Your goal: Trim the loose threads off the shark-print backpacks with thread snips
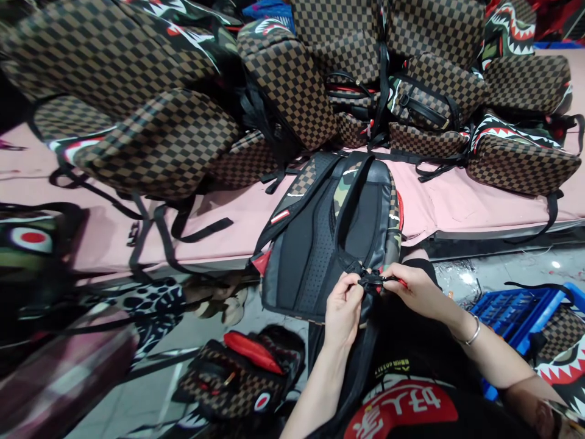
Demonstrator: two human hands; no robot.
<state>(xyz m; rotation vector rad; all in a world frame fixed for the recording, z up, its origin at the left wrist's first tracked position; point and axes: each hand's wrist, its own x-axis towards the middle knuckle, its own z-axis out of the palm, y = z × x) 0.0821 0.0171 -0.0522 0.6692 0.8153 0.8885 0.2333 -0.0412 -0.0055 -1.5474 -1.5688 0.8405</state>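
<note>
A backpack [315, 244] with a black padded back panel, camouflage and brown-check trim leans from the pink table edge toward my body, back side up. Over its lower right part, my left hand [343, 308] is closed, pinching the black strap buckle [368, 280]. My right hand [420, 289] is closed just right of the buckle. Its fingers grip a small dark tool with a red end [401, 281], which points at the buckle; its exact kind is too small to tell. Both shoulder straps [350, 201] lie across the back panel.
Several brown-check backpacks [164, 143] with shark-mouth prints crowd the pink table [439, 201], their straps hanging over its edge. More bags [237, 378] lie on the floor. A blue crate [507, 311] stands at right. A person's patterned clothing [153, 311] shows at left.
</note>
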